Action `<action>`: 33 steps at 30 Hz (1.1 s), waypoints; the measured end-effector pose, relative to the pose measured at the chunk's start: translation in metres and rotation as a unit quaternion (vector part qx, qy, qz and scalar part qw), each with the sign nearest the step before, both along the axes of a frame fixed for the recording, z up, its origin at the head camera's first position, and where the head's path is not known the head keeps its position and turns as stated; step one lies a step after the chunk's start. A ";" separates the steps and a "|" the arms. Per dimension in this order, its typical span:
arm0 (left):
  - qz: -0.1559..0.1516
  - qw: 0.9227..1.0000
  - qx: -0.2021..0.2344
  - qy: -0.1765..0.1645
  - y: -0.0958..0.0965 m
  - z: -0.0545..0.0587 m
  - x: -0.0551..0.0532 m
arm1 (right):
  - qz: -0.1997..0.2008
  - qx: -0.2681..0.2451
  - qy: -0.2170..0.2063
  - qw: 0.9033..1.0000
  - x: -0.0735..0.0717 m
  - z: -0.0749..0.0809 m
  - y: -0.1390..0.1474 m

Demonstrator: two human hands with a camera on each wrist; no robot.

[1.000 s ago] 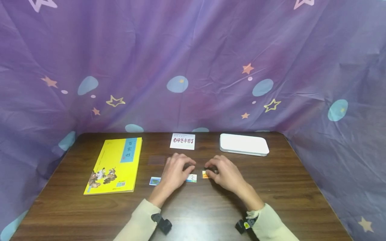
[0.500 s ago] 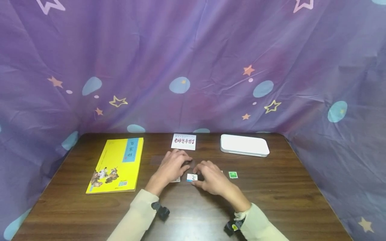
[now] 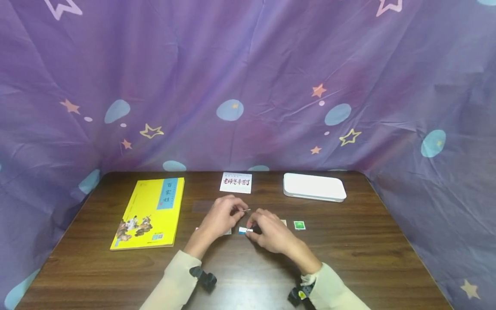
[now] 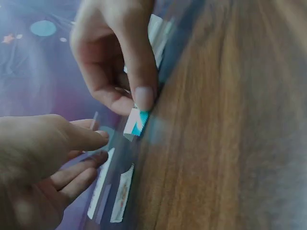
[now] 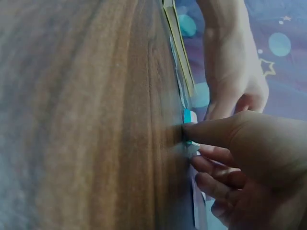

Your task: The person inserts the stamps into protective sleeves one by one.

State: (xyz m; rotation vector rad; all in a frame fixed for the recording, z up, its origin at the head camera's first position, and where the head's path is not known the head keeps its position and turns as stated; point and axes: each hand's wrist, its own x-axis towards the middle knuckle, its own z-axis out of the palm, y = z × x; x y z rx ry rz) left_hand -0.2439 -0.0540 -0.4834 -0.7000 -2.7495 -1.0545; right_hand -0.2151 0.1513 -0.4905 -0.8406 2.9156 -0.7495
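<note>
My right hand [image 3: 271, 232] pinches a small white-and-blue postage stamp [image 4: 136, 122] with a toothed edge between thumb and fingers. The stamp is tilted, close over the table. Just to its left, my left hand [image 3: 221, 215] holds a thin, clear-looking piece [image 4: 95, 120] between thumb and fingertips; it appears nearly edge-on in the head view. A green stamp [image 3: 299, 225] lies right of my right hand, and another stamp [image 3: 284, 222] is mostly hidden behind that hand. Under my left wrist the edge of a further stamp [image 3: 227, 232] shows.
A yellow book [image 3: 149, 215] lies on the left of the wooden table [image 3: 368, 249]. At the back are a white card with red writing [image 3: 235, 182] and a white flat case [image 3: 314, 186]. A faint clear strip [image 3: 202, 206] lies left of my left hand.
My right hand has moved left from an orange stamp to the white-and-blue one and tilted it up, uncovering the green stamp. My left hand has shifted slightly left, with a thin piece now showing in its fingers.
</note>
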 end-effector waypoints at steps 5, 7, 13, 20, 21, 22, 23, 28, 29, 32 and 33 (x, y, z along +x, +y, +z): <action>0.020 0.990 0.136 -0.037 -0.007 0.002 0.012 | 0.003 -0.066 -0.028 0.997 -0.004 -0.003 0.004; 0.025 0.981 0.180 -0.070 -0.012 0.001 0.016 | 0.011 -0.099 -0.053 0.994 -0.006 -0.003 0.007; 0.023 0.938 0.283 -0.197 -0.028 -0.008 0.023 | 0.028 -0.166 -0.108 0.980 -0.010 -0.008 0.014; 0.007 0.904 0.348 -0.250 -0.027 -0.012 0.035 | 0.010 -0.246 -0.151 0.958 -0.005 -0.007 0.024; 0.003 0.900 0.353 -0.257 -0.024 -0.013 0.037 | 0.004 -0.257 -0.159 0.953 -0.003 -0.006 0.026; -0.002 0.896 0.358 -0.264 -0.021 -0.015 0.039 | -0.002 -0.268 -0.165 0.949 -0.001 -0.007 0.029; -0.008 0.893 0.362 -0.269 -0.018 -0.016 0.042 | -0.008 -0.278 -0.168 0.946 0.001 -0.007 0.032; -0.036 0.872 0.383 -0.302 -0.007 -0.023 0.049 | -0.014 -0.303 -0.163 0.939 0.010 -0.011 0.043; -0.039 0.867 0.389 -0.308 -0.006 -0.025 0.050 | -0.010 -0.308 -0.166 0.937 0.011 -0.014 0.043; -0.048 0.853 0.407 -0.324 -0.008 -0.030 0.051 | -0.002 -0.326 -0.182 0.928 0.012 -0.021 0.041; -0.049 0.850 0.412 -0.325 -0.009 -0.031 0.052 | -0.001 -0.335 -0.188 0.923 0.011 -0.023 0.040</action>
